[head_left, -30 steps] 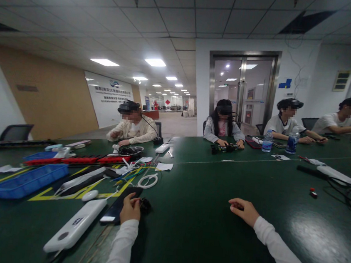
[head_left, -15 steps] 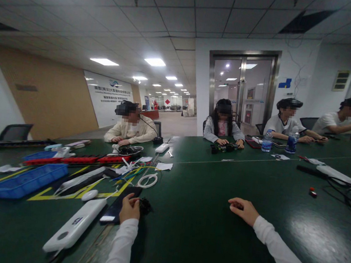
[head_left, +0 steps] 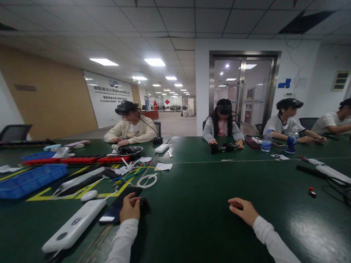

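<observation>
My left hand (head_left: 130, 208) is over the table beside a dark flat case with a white label (head_left: 117, 209). Its fingers are curled against a small black bundle (head_left: 145, 206), partly hidden behind them; its kind is too blurred to make out. Further right, my right hand (head_left: 245, 211) hovers or rests over the dark green tabletop (head_left: 190, 233). Its fingers are loosely bent, with a gap between thumb and forefinger and nothing visible in them. A long white device with a round grey spot (head_left: 74, 225) lies left of my left hand.
On the left are a blue tray (head_left: 27, 181), a white cable coil (head_left: 147, 181) and red strips (head_left: 78, 161). Two bottles (head_left: 267, 141) stand at the far right. A small red-and-black piece (head_left: 312, 192) lies near black cables (head_left: 350, 196). Several people sit across the table.
The black bundle at my left fingertips has shifted slightly and sticks out less to the right. My hands stay almost still. Across the table, the middle person's hand has moved left.
</observation>
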`<action>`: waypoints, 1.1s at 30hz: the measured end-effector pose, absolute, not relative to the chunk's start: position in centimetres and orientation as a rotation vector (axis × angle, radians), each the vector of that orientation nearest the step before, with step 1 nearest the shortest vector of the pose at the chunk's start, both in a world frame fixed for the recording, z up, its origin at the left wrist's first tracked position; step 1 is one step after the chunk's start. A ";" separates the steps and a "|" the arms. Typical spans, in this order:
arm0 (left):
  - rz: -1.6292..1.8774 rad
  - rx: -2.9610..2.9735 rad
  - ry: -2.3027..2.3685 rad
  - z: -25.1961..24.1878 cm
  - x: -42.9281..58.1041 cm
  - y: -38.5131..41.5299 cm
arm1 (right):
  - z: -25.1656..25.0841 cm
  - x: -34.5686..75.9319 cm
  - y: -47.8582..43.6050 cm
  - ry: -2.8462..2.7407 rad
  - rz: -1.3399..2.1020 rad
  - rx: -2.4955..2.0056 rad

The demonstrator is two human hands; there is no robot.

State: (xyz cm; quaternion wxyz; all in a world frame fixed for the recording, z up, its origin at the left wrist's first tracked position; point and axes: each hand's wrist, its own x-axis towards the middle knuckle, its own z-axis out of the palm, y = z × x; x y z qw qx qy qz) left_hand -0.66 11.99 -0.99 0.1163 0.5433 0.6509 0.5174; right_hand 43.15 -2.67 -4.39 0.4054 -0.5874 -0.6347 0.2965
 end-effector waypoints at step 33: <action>1.427 1.713 1.863 -0.9 -0.4 11.7 | -4.2 43.0 -2.8 -1.601 0.723 -1.462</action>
